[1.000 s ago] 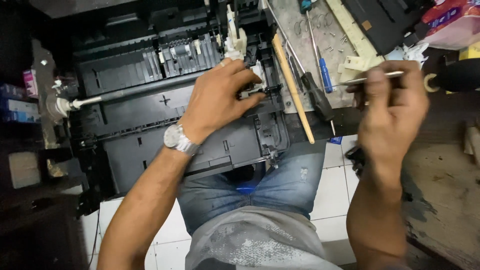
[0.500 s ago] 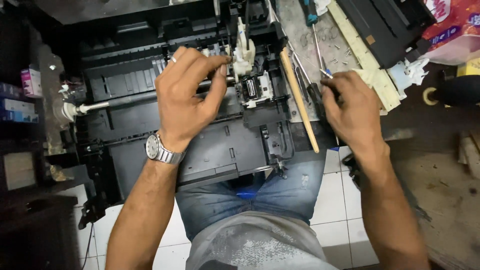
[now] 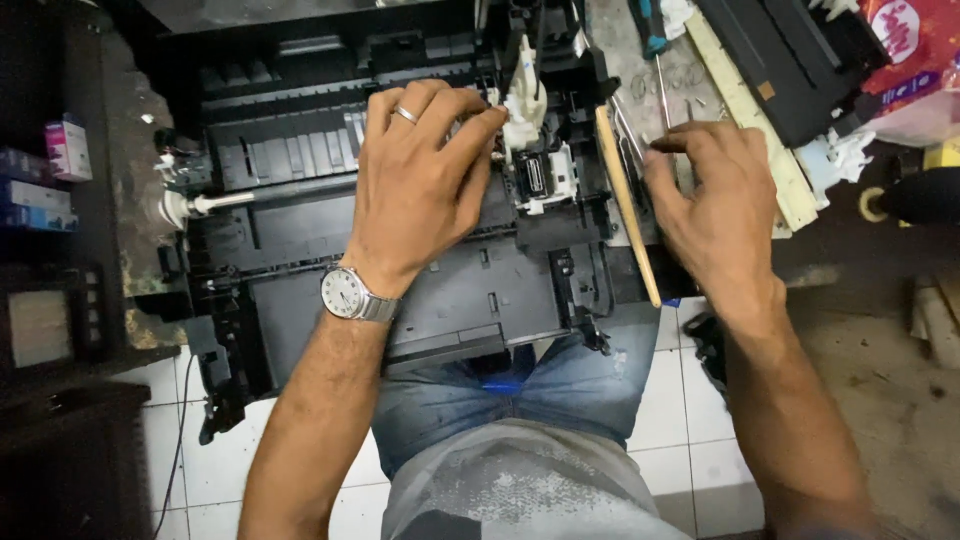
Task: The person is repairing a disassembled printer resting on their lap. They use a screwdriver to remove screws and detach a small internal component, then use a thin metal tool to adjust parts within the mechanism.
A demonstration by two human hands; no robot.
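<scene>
**Two hands at an opened printer chassis**

The black plastic printer chassis lies across the person's lap, its near edge overhanging the jeans and its left end jutting past the knee over white floor tiles. Room is tight: a dark shelf crowds the left side, and a cluttered grey bench butts against the right end, so the only open space is the tiled floor below.

The chassis is ribbed, matte and hard-edged, with a metal roller shaft poking out at its left end. A white moulded plastic part stands upright near the top right, above a small black-and-white carriage block.

The left hand, wearing a ring and a steel wristwatch, lies palm-down on the chassis, fingers curled with their tips pressed against the white part's left side. The right hand rests on the bench just right of a slim wooden stick; its fingers are bunched, seemingly pinching a thin metal tool, though the grip is hard to make out.
</scene>
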